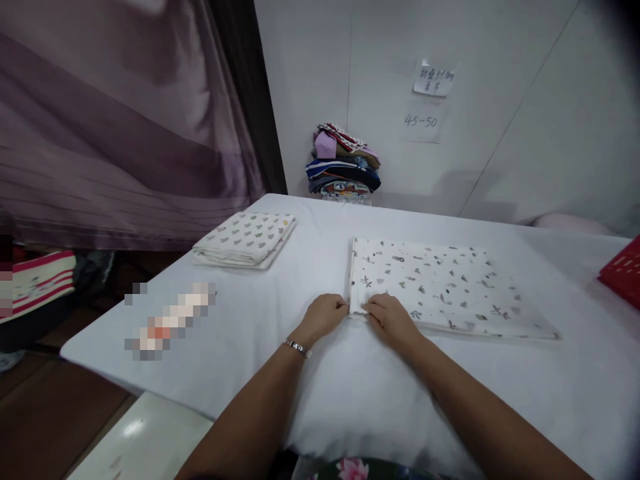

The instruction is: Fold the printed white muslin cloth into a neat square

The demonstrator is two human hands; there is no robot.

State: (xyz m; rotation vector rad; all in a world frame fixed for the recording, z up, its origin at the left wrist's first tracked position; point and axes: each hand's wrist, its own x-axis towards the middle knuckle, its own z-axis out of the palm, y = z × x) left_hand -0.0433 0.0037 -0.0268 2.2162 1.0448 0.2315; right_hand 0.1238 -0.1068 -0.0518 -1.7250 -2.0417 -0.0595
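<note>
A folded white cloth with small grey and green prints lies flat on the white-covered table. Both hands meet at its near left corner. My left hand, with a bracelet on the wrist, is curled shut against the cloth's left edge. My right hand pinches the near edge of the same corner with closed fingers. A second folded printed cloth rests apart at the table's left, out of reach of either hand.
A pile of folded coloured clothes stands at the far table edge against the white wall, under paper notes. A red item sits at the right edge. A purple curtain hangs left.
</note>
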